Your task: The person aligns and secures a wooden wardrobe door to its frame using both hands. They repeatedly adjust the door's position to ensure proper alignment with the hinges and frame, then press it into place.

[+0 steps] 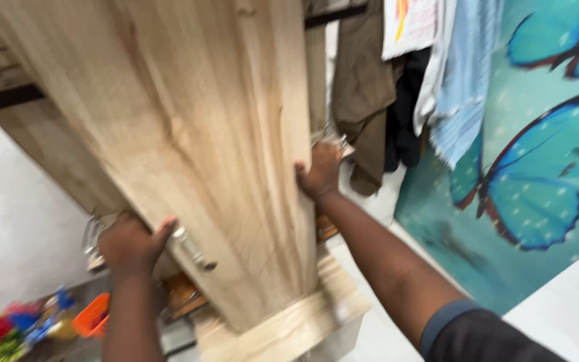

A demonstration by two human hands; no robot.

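Wooden wardrobe door (189,134) between left hand (129,245) and right hand (319,171)

Room layout: a wall panel (544,154) at right is teal and printed with large blue butterflies. Clothes (403,87) hang beside it: a brown garment, a dark one, a white cloth and a pale blue striped towel. The floor (571,315) is light and smooth. A plain white wall (15,221) stands at left. Colourful plastic toys (28,325) lie in the lower left corner, including an orange basket (92,315). Lighting is even and bright.
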